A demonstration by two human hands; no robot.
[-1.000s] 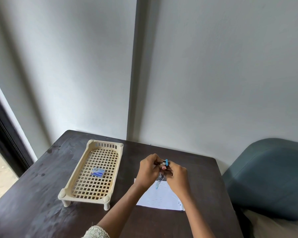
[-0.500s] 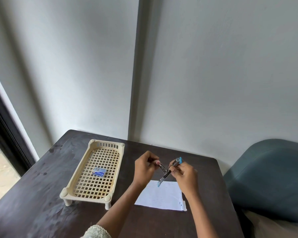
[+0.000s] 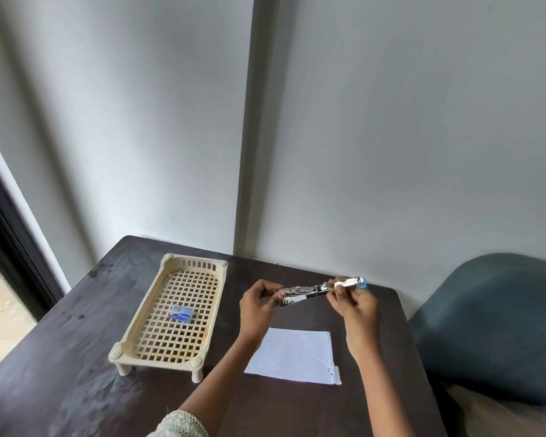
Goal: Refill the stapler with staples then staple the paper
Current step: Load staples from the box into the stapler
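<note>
A metal stapler (image 3: 309,291) with a blue end is swung wide open and held in the air above the dark table (image 3: 76,373). My left hand (image 3: 259,305) pinches its left end, and my right hand (image 3: 353,305) grips the right end near the blue tip. White paper (image 3: 293,354) lies flat on the table below my hands. A small blue staple box (image 3: 181,313) rests in the cream lattice tray (image 3: 133,342) to the left.
The tray stands on short legs at the table's left-middle. A white wall rises right behind the table. A teal cushioned seat (image 3: 498,323) is beside the table's right edge, and a dark window frame (image 3: 10,257) runs down the far left.
The stapler, held closed between both hands a second ago, has been swung open to nearly a straight line. My hands moved apart and rose slightly.
</note>
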